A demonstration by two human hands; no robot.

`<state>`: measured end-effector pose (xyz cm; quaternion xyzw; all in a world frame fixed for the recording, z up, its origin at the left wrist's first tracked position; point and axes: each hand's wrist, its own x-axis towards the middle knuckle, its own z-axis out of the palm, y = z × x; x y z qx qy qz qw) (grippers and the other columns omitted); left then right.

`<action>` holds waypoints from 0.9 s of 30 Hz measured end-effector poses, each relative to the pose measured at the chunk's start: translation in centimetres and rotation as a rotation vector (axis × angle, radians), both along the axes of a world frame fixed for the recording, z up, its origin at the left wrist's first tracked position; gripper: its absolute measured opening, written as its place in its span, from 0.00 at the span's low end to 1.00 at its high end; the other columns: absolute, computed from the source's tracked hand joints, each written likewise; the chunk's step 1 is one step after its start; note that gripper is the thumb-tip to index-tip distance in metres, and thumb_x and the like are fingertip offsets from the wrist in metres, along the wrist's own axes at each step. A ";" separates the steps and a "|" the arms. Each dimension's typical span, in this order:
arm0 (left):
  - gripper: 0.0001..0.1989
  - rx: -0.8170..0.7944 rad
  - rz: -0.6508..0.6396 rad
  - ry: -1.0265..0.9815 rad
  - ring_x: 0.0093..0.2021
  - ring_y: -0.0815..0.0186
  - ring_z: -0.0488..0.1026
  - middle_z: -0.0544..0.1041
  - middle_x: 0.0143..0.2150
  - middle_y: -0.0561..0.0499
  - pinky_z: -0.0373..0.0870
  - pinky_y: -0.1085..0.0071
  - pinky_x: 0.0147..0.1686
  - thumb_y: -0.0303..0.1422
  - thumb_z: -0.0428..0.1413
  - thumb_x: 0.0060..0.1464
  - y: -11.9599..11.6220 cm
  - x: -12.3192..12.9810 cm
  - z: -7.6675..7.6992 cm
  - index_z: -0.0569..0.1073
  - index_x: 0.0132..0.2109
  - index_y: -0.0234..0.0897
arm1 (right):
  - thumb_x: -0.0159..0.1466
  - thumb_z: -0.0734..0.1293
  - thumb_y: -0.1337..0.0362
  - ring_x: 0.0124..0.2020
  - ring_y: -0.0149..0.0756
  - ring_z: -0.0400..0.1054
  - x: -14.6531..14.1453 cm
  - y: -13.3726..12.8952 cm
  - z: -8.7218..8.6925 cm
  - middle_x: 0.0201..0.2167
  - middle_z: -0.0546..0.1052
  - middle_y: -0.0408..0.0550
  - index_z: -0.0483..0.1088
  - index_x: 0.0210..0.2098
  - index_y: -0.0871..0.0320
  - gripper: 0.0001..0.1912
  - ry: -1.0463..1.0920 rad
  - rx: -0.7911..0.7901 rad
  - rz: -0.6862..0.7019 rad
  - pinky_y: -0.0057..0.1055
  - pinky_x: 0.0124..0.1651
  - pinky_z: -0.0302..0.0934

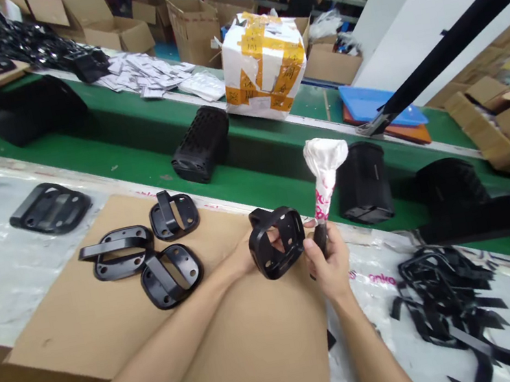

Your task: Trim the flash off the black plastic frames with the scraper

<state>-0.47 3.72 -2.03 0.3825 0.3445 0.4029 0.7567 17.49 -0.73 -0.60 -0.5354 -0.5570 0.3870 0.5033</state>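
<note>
My left hand [250, 252] holds a black plastic bracket [277, 243] with a handle-like loop, raised above the cardboard sheet [257, 342]. The bracket hides part of its fingers. In my right hand [331, 260] is the dark handle of a mallet [323, 172], upright, its head wrapped in white plastic. The right fingers are close beside the bracket's edge. Left of my hands, several similar brackets [178, 273] rest on the cardboard, and another bracket [51, 208] lies on the white-covered table further left.
A green conveyor [130, 154] crosses behind, carrying black housings [204, 140]. A taped white box [262, 64] stands beyond it. Black strap-like parts [446, 295] are heaped at the right. A black post [455, 37] slants at the upper right.
</note>
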 end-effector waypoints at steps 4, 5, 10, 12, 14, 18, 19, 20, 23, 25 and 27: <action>0.13 0.072 -0.121 0.119 0.30 0.65 0.70 0.76 0.29 0.51 0.68 0.70 0.32 0.40 0.63 0.58 -0.1 -0.5 -0.2 0.76 0.33 0.34 | 0.66 0.71 0.45 0.30 0.38 0.67 -0.6 -0.5 -1.6 0.30 0.70 0.43 0.71 0.43 0.53 0.18 0.048 -0.054 -0.045 0.31 0.30 0.64; 0.13 0.107 -0.139 0.130 0.31 0.65 0.70 0.76 0.29 0.52 0.68 0.69 0.33 0.40 0.64 0.57 -0.2 -0.7 -0.1 0.76 0.34 0.34 | 0.67 0.71 0.45 0.31 0.38 0.67 -0.8 -0.6 -1.7 0.30 0.71 0.43 0.70 0.41 0.53 0.18 0.063 -0.079 -0.065 0.32 0.31 0.65; 0.20 0.201 -0.091 0.112 0.36 0.61 0.75 0.79 0.36 0.51 0.73 0.65 0.42 0.43 0.61 0.61 -0.6 -1.5 1.0 0.74 0.56 0.39 | 0.66 0.71 0.42 0.31 0.36 0.68 -1.4 -0.3 -0.9 0.32 0.75 0.44 0.70 0.38 0.55 0.22 0.202 -0.166 -0.118 0.30 0.32 0.67; 0.22 0.239 0.002 0.061 0.37 0.61 0.76 0.79 0.40 0.50 0.73 0.64 0.42 0.44 0.54 0.67 -0.4 -1.8 1.0 0.68 0.63 0.41 | 0.64 0.72 0.40 0.21 0.30 0.62 -1.3 -0.2 -0.6 0.25 0.71 0.39 0.69 0.39 0.54 0.24 0.300 -0.261 -0.111 0.25 0.21 0.60; 0.20 0.352 0.139 0.112 0.37 0.63 0.76 0.78 0.42 0.49 0.73 0.64 0.43 0.42 0.51 0.69 -0.1 -2.0 0.5 0.67 0.63 0.41 | 0.63 0.71 0.37 0.12 0.25 0.49 -1.1 -0.2 -0.6 0.17 0.62 0.31 0.66 0.39 0.52 0.25 0.418 -0.383 -0.095 0.21 0.12 0.47; 0.25 0.648 0.326 0.495 0.45 0.64 0.74 0.74 0.55 0.44 0.72 0.65 0.47 0.35 0.57 0.66 0.5 -1.8 -0.6 0.63 0.67 0.43 | 0.60 0.73 0.36 0.11 0.20 0.40 -0.9 -0.4 -0.9 0.14 0.55 0.26 0.61 0.38 0.50 0.28 0.574 -0.495 -0.055 0.17 0.10 0.39; 0.29 0.711 0.321 0.560 0.48 0.63 0.74 0.72 0.58 0.43 0.73 0.64 0.49 0.34 0.58 0.65 0.4 -1.8 -0.7 0.61 0.70 0.44 | 0.60 0.73 0.36 0.11 0.20 0.40 -1.0 -0.5 -0.8 0.14 0.56 0.26 0.61 0.38 0.50 0.29 0.580 -0.513 -0.035 0.16 0.10 0.39; 0.32 0.768 0.310 0.603 0.52 0.61 0.73 0.70 0.61 0.41 0.73 0.63 0.51 0.34 0.59 0.64 0.4 -1.7 -0.7 0.59 0.71 0.45 | 0.60 0.73 0.35 0.11 0.20 0.40 -1.2 -0.6 -0.7 0.15 0.56 0.26 0.62 0.39 0.50 0.29 0.572 -0.533 -0.011 0.16 0.10 0.40; 0.24 0.915 0.298 0.640 0.58 0.56 0.72 0.71 0.61 0.41 0.71 0.57 0.57 0.34 0.57 0.66 -0.1 -1.8 -0.4 0.66 0.67 0.43 | 0.62 0.72 0.36 0.10 0.20 0.41 -1.9 -1.1 -0.2 0.15 0.57 0.26 0.63 0.42 0.52 0.28 0.505 -0.588 0.078 0.17 0.10 0.40; 0.13 0.952 0.331 0.631 0.53 0.57 0.74 0.75 0.53 0.43 0.73 0.58 0.53 0.33 0.52 0.70 -0.4 -2.0 -0.2 0.73 0.58 0.41 | 0.63 0.72 0.38 0.10 0.21 0.42 -2.4 -1.4 0.0 0.15 0.57 0.27 0.63 0.42 0.52 0.27 0.455 -0.608 0.138 0.19 0.10 0.40; 0.10 0.958 0.347 0.641 0.47 0.60 0.75 0.77 0.45 0.46 0.74 0.61 0.47 0.32 0.50 0.71 -0.5 -2.2 0.0 0.76 0.48 0.39 | 0.63 0.72 0.41 0.12 0.23 0.47 -2.7 -1.4 0.1 0.16 0.59 0.29 0.65 0.40 0.53 0.24 0.400 -0.567 0.160 0.20 0.12 0.45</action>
